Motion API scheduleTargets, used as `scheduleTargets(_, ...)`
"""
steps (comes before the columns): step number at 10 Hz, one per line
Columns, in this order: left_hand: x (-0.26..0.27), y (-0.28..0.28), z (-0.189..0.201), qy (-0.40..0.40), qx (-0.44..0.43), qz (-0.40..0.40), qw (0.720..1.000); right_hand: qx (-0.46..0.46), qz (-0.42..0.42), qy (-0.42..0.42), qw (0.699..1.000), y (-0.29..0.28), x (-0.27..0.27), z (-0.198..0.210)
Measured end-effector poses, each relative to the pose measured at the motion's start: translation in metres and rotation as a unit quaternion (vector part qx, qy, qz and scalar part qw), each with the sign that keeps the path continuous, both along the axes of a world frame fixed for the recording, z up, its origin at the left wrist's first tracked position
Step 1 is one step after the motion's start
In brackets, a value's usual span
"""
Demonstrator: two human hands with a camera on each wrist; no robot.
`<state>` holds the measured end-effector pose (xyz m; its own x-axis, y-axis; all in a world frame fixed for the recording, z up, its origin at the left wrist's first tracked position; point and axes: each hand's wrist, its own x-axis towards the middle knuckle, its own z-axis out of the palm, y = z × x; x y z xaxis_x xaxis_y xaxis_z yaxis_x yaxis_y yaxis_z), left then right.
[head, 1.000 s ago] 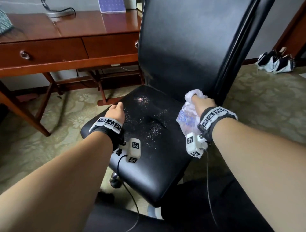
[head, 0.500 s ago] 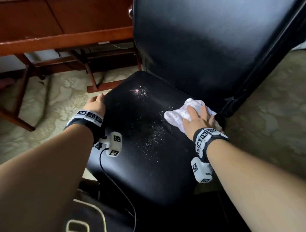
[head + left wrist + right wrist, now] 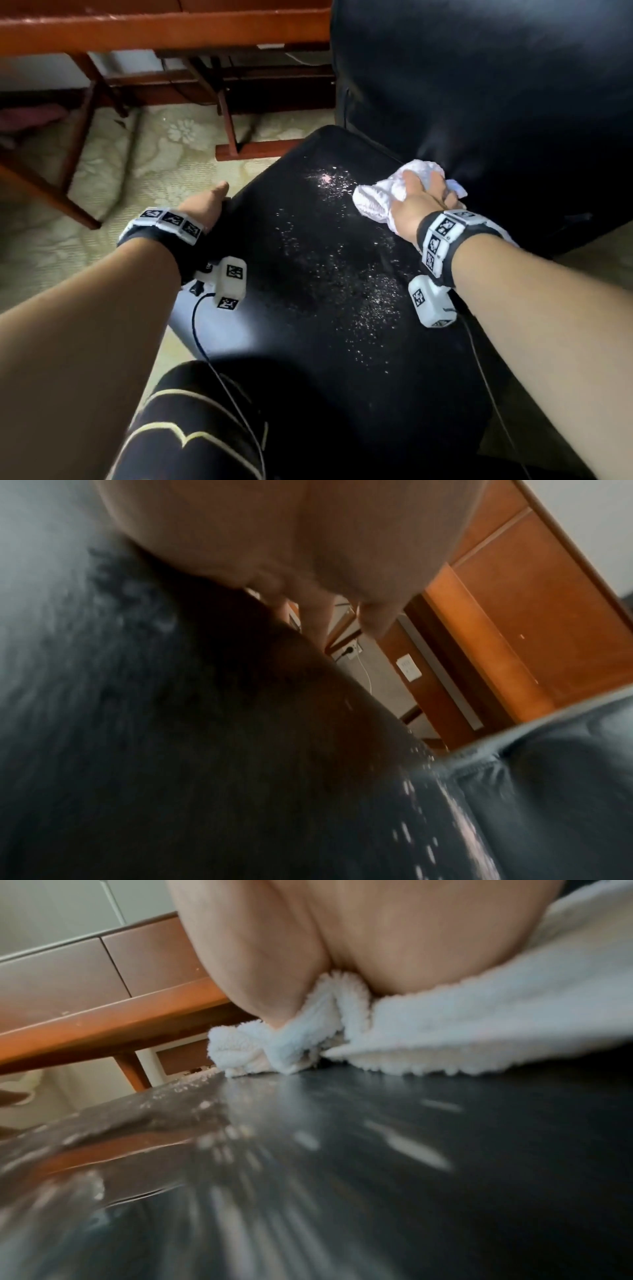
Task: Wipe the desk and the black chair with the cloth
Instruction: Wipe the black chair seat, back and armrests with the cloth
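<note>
The black chair's seat is strewn with white specks, and its backrest rises at the upper right. My right hand presses the bunched white cloth onto the back right of the seat, fingers spread over it. In the right wrist view the cloth lies under my palm on the seat. My left hand holds the seat's left edge, thumb on top and fingers hidden over the edge. The wooden desk stands beyond the chair.
Desk legs and crossbars stand on the patterned carpet just left of the chair. My knee in black trousers is against the seat's front. Thin cables hang from both wrist cameras. Wall sockets show under the desk.
My right hand has brought the cloth down from beside the backrest onto the seat and slid it a little toward the specks. The left hand has stayed on the seat's edge.
</note>
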<state>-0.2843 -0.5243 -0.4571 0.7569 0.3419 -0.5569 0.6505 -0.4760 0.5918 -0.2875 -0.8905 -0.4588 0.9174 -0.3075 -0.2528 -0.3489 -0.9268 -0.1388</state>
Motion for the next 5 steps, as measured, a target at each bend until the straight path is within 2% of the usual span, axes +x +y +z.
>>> scheduleTargets(1,-0.003,0.015,-0.013,-0.013,-0.052,-0.004,0.999,0.018,0.025,0.002,1.000,0.043,0.042,0.003)
scheduleTargets(2,-0.010,0.019,-0.017,-0.015,-0.127,0.051,0.990,-0.008,0.091,0.020,0.996,0.082,0.074,0.019)
scheduleTargets(3,-0.013,0.012,-0.015,-0.044,-0.173,0.057,0.982,-0.010,0.186,0.031,0.982,0.109,0.108,0.024)
scheduleTargets(4,-0.010,0.010,-0.021,-0.054,-0.179,0.043,0.981,-0.012,0.223,0.008,0.975,0.145,0.142,0.018)
scheduleTargets(5,-0.004,0.004,-0.029,-0.071,-0.178,0.092,0.977,-0.061,0.272,0.012,0.960,0.167,0.146,0.030)
